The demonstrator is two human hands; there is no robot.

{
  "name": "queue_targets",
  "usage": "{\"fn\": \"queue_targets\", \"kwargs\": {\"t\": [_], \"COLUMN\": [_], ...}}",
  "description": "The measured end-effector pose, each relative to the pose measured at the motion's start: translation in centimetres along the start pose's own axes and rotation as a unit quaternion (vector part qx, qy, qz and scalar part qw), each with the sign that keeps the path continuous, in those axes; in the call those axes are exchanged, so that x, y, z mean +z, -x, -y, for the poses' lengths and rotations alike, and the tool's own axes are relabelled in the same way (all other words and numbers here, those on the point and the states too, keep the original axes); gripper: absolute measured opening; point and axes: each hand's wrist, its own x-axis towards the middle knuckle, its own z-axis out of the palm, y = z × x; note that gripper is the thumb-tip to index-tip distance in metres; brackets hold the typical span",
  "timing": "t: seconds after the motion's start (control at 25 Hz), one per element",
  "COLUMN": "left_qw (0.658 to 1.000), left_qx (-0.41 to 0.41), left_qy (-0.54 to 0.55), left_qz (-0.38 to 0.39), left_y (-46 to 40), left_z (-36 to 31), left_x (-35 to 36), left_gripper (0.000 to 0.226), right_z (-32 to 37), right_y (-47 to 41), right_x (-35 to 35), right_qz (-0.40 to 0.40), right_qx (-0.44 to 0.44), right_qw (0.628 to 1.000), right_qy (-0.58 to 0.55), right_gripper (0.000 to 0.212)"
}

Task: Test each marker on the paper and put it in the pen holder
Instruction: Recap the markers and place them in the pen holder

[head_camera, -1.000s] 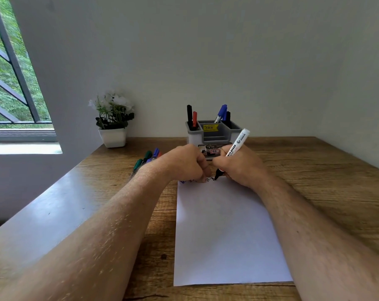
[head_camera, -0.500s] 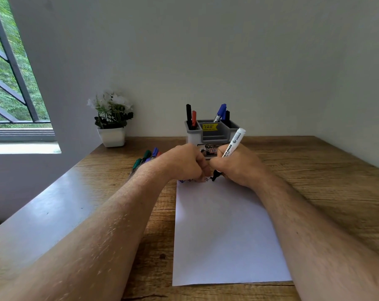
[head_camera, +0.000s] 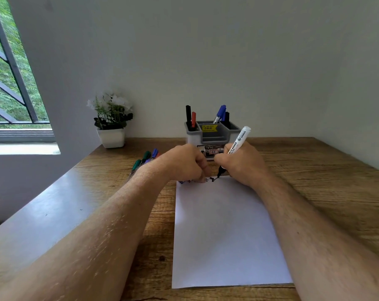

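Observation:
My right hand [head_camera: 244, 165] grips a white whiteboard marker [head_camera: 240, 137] with its black tip down on the top edge of the white paper [head_camera: 223, 231]. Small black scribbles [head_camera: 210, 179] and blue marks [head_camera: 184, 182] sit along that edge. My left hand [head_camera: 184, 164] rests on the paper's top left corner with its fingers curled; anything inside the fist is hidden. The grey pen holder [head_camera: 191, 139] stands just behind my hands. It holds a black, a red, a blue and another black marker.
Several capped markers [head_camera: 145, 159], green and blue among them, lie on the wooden table left of my left wrist. A white potted plant [head_camera: 111, 127] stands at the back left by the wall. A window is at far left.
The marker tip has shifted slightly along the paper's top edge and more black scribble shows. My left hand has stayed in place.

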Motion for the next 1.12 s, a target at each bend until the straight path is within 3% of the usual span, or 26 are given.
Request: {"fn": "queue_targets", "kwargs": {"t": [0.12, 0.24, 0.32, 0.4, 0.48, 0.6, 0.68, 0.76, 0.88, 1.12], "left_qw": [0.994, 0.963, 0.912, 0.827, 0.757, 0.708, 0.675, 0.646, 0.652, 0.670], "left_qx": [0.020, 0.008, -0.013, -0.012, -0.019, -0.040, -0.033, -0.023, -0.028, -0.044], "left_qy": [0.086, 0.246, 0.392, 0.542, 0.625, 0.665, 0.704, 0.740, 0.734, 0.717], "left_qz": [-0.070, -0.109, -0.120, -0.149, -0.189, -0.234, -0.218, -0.188, -0.189, -0.189], "left_y": [0.2, 0.2, 0.2, 0.1, 0.1, 0.7, 0.6, 0.4, 0.1, -0.6], "left_z": [0.1, -0.6, -0.9, -0.9, -0.9, -1.1, -0.7, -0.2, -0.2, 0.4], "left_x": [-0.3, -0.8, -0.9, -0.9, -1.3, -2.1, -2.3, -2.2, -1.8, -1.5], "left_gripper": [0.010, 0.020, 0.029, 0.032, 0.034, 0.039, 0.039, 0.034, 0.026, 0.023], "right_z": [0.7, 1.1, 1.4, 1.7, 2.0, 2.0, 2.0, 2.1, 2.3, 2.5], "right_y": [0.3, 0.4, 0.5, 0.6, 0.7, 0.4, 0.6, 0.8, 1.0, 0.9], "right_x": [-0.6, -0.7, -0.7, -0.9, -1.2, -1.3, -1.2, -1.3, -1.5, -1.6], "right_qz": [-0.026, -0.034, -0.014, 0.009, 0.022, 0.038, 0.048, 0.058, 0.060, 0.042], "right_qx": [-0.003, -0.016, -0.033, -0.046, -0.037, -0.015, 0.002, 0.017, 0.016, 0.010], "right_qw": [0.997, 0.989, 0.980, 0.964, 0.944, 0.916, 0.908, 0.895, 0.874, 0.865], "right_qy": [-0.074, -0.141, -0.197, -0.261, -0.328, -0.398, -0.416, -0.442, -0.482, -0.500], "right_gripper": [0.025, 0.025, 0.023, 0.021, 0.021, 0.016, 0.007, 0.018, 0.035, 0.016]}}
